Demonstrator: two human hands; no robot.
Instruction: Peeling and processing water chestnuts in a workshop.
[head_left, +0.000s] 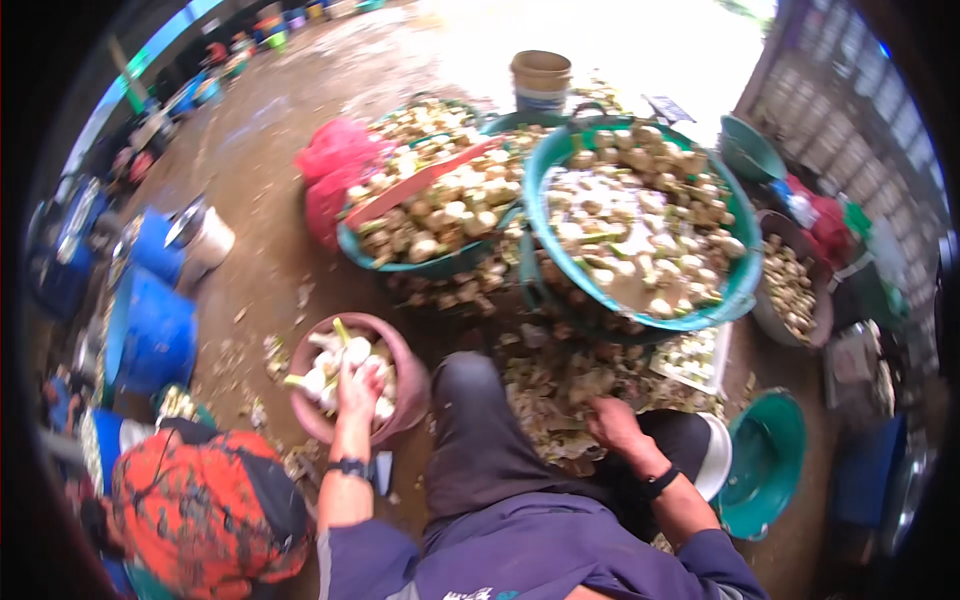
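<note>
My left hand (360, 386) reaches into a pink tub (412, 390) on the floor to the left of my knee. White garlic bulbs (358, 349), some with green stem ends, lie in it against my fingers. Whether the hand grips a bulb is unclear. My right hand (616, 424) hangs low between my legs, its fingers bent, over a heap of loose garlic skins (551, 409). Its fingertips are blurred, so I cannot see if they hold anything. A large teal basin (752, 247) heaped with bulbs stands ahead to the right.
Left of the basin, a red blade-like strip (427, 184) lies across another full tub (450, 262). A white crate (724, 360) of pale cloves or bulbs sits below the basin. At right is a green tub (765, 465); a person in an orange patterned top (202, 510) is close on my left.
</note>
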